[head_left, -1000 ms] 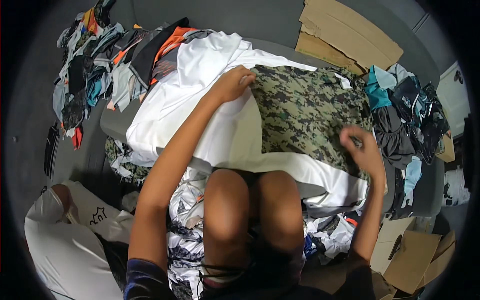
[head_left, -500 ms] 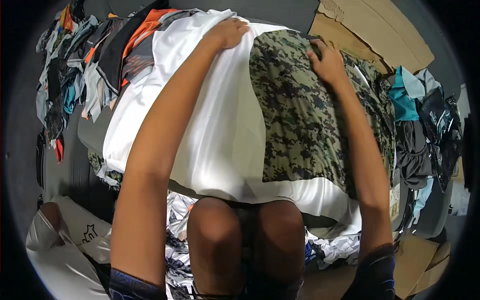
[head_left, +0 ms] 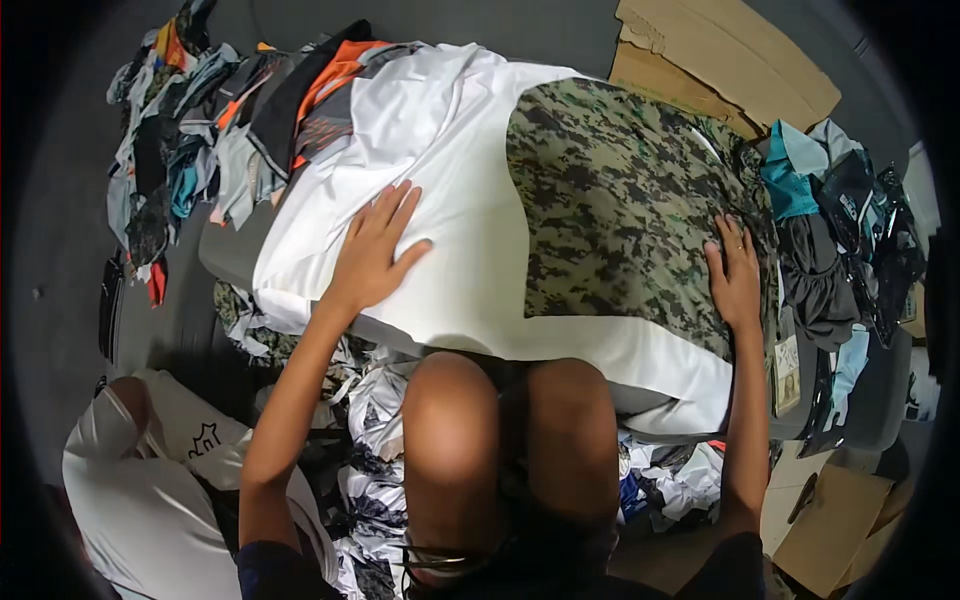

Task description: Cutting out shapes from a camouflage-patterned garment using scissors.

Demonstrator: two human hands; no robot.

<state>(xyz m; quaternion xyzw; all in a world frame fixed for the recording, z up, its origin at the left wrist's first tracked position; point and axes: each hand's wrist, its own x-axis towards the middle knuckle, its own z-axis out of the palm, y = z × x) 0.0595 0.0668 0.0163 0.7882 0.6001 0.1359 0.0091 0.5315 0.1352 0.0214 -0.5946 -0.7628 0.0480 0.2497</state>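
Observation:
A large white cloth [head_left: 460,240] lies spread over a grey padded surface in front of my knees. On its right half rests a flat piece of digital-camouflage fabric [head_left: 610,200], with a curved left edge and a straight lower edge. My left hand [head_left: 378,250] lies flat on the white cloth, fingers spread. On the right edge of the camouflage fabric, my right hand [head_left: 737,275] rests with its fingers stretched out. Neither hand grips anything. The white cloth is wrinkled toward its far left part.
Mixed fabric scraps [head_left: 165,150] heap up at the far left. Brown cardboard [head_left: 730,60] lies at the back right. Teal and dark cloth pieces [head_left: 815,260] hang at the right. A person in white clothing [head_left: 150,490] is at lower left. More scraps [head_left: 375,500] lie below, around my legs.
Both hands have come nearer to me, away from the far edge. My left hand has slid down the white cloth; my right hand has moved to the camouflage fabric's right side.

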